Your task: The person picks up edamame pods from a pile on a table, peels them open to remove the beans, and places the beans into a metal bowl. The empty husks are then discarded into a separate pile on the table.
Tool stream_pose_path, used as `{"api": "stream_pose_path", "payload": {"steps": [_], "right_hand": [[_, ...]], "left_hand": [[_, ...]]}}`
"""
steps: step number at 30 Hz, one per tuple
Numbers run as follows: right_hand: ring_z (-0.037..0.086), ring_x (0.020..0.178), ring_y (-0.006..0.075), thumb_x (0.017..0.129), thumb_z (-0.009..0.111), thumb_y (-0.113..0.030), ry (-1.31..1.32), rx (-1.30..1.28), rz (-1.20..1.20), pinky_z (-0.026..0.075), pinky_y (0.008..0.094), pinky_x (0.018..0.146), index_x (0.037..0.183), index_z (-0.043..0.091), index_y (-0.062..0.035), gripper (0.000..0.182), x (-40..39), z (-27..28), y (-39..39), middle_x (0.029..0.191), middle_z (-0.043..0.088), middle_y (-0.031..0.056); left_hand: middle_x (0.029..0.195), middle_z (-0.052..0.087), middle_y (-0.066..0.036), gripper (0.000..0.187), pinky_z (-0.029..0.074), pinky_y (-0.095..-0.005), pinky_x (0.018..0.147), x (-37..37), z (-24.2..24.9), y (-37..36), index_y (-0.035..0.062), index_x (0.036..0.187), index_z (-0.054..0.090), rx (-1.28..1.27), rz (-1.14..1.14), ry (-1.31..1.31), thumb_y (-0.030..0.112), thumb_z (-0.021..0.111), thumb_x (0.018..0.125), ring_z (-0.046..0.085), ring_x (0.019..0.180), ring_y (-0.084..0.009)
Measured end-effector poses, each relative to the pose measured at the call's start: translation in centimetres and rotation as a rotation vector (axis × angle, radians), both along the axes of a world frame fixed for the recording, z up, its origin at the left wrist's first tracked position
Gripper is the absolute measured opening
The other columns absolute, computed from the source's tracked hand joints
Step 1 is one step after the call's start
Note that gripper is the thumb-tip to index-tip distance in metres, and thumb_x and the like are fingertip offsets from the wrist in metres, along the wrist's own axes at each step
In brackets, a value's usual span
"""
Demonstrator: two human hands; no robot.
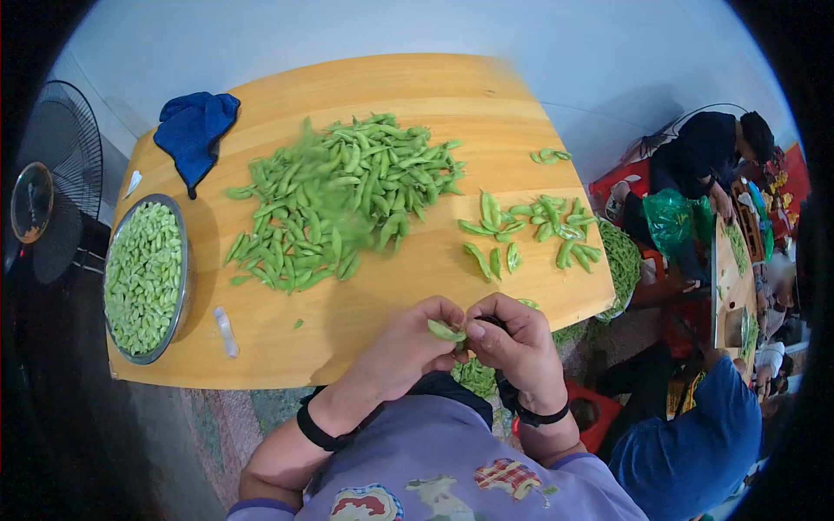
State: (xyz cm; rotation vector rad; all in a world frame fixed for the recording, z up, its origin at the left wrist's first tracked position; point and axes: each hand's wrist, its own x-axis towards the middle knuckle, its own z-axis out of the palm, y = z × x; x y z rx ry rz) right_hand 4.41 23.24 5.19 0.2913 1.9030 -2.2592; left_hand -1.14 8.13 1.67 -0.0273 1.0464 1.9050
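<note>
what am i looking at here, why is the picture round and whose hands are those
The picture comes from one camera worn on a person's head, looking forward and down; its wide lens bends the view and darkens the corners. The two bare hands at the bottom are that person's own: the left hand and the right hand meet over the near edge of a wooden table and together pinch one green pod.

On the table lie a big pile of pods, a smaller scatter of pods to the right, a metal bowl full of shelled beans at the left, and a blue cloth at the far corner. A fan stands at the left. Other people work at the right.
</note>
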Motion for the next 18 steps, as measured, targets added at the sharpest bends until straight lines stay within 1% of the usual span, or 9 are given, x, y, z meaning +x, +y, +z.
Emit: {"api": "stream_pose_path", "payload": {"steps": [3,5,7,9,12,13,15,16,18], "right_hand": [[0.049,0.060,0.0047,0.086,0.056,-0.012,-0.007,0.004,0.004,0.040,0.0184,0.052,0.093,0.054,0.0009,0.015,-0.1,-0.1,-0.3,0.072,0.054,-0.0007],[0.048,0.058,0.0045,0.086,0.056,-0.011,0.008,0.013,0.008,0.038,0.0181,0.050,0.092,0.054,0.0007,0.014,-0.2,-0.2,-0.4,0.070,0.053,-0.0011],[0.045,0.054,0.0044,0.085,0.056,-0.010,-0.071,-0.148,-0.071,0.034,0.0174,0.047,0.091,0.054,0.0003,0.012,-0.3,-0.2,-0.1,0.066,0.050,-0.0017],[0.038,0.046,0.0046,0.085,0.054,-0.009,-0.028,-0.151,-0.164,0.027,0.0182,0.041,0.088,0.054,0.0003,0.010,-0.6,-0.4,-0.2,0.061,0.046,-0.0019],[0.032,0.040,0.0044,0.085,0.052,-0.008,0.051,-0.226,-0.265,0.024,0.0188,0.037,0.086,0.053,0.0005,0.009,-0.9,-0.8,0.6,0.055,0.041,-0.0023],[0.030,0.039,0.0042,0.085,0.052,-0.008,0.090,-0.228,-0.295,0.023,0.0188,0.036,0.086,0.053,0.0005,0.009,-1.1,-1.0,1.0,0.053,0.039,-0.0024],[0.028,0.037,0.0034,0.085,0.051,-0.009,0.105,-0.247,-0.299,0.021,0.0183,0.034,0.083,0.052,-0.0005,0.009,-1.5,-1.1,1.8,0.051,0.035,-0.0032],[0.027,0.037,0.0034,0.085,0.051,-0.010,0.104,-0.265,-0.287,0.021,0.0180,0.034,0.083,0.052,-0.0008,0.009,-1.8,-1.1,1.5,0.051,0.034,-0.0038],[0.026,0.038,0.0035,0.085,0.053,-0.011,0.058,-0.287,-0.282,0.020,0.0178,0.034,0.084,0.052,-0.0015,0.010,-2.1,-0.9,1.4,0.052,0.033,-0.0046]], "left_hand": [[0.083,0.055,-0.005,0.015,0.049,-0.0237,0.067,-0.1,-0.1,-0.3,0.0053,0.092,0.049,0.104,-0.018,-0.053,0.000,0.051,0.079,0.057,0.075,-0.0121],[0.080,0.053,-0.004,0.008,0.042,-0.0178,0.055,-0.1,0.1,-0.2,0.0053,0.088,0.049,0.030,0.035,-0.066,0.006,0.050,0.080,0.054,0.066,-0.0108],[0.079,0.055,-0.005,0.007,0.042,-0.0190,0.055,-0.4,-0.9,-0.6,0.0045,0.087,0.050,0.083,0.036,-0.109,0.004,0.050,0.080,0.055,0.069,-0.0115],[0.078,0.056,-0.006,0.007,0.042,-0.0202,0.054,-0.5,-1.3,-1.1,0.0038,0.086,0.052,0.130,0.049,-0.143,0.003,0.049,0.080,0.056,0.071,-0.0122],[0.076,0.055,-0.006,0.010,0.038,-0.0193,0.052,-0.6,-1.2,-2.0,0.0023,0.085,0.053,0.168,0.050,-0.196,-0.001,0.048,0.077,0.050,0.064,-0.0109],[0.076,0.055,-0.006,0.010,0.038,-0.0193,0.052,-0.8,0.1,-3.1,0.0023,0.085,0.053,0.157,0.081,-0.179,-0.001,0.048,0.077,0.050,0.064,-0.0109],[0.075,0.053,-0.005,0.011,0.036,-0.0185,0.052,-1.5,3.1,-5.5,0.0017,0.086,0.053,-0.020,0.178,0.206,-0.001,0.048,0.077,0.047,0.064,-0.0095],[0.076,0.051,-0.004,0.010,0.034,-0.0185,0.052,-2.5,3.8,-6.9,0.0021,0.087,0.053,0.087,0.199,0.113,0.001,0.048,0.080,0.046,0.065,-0.0083],[0.077,0.051,-0.003,0.007,0.034,-0.0187,0.051,-3.0,5.5,-7.6,0.0030,0.089,0.053,0.023,0.407,0.297,0.007,0.049,0.084,0.046,0.065,-0.0078]]}}
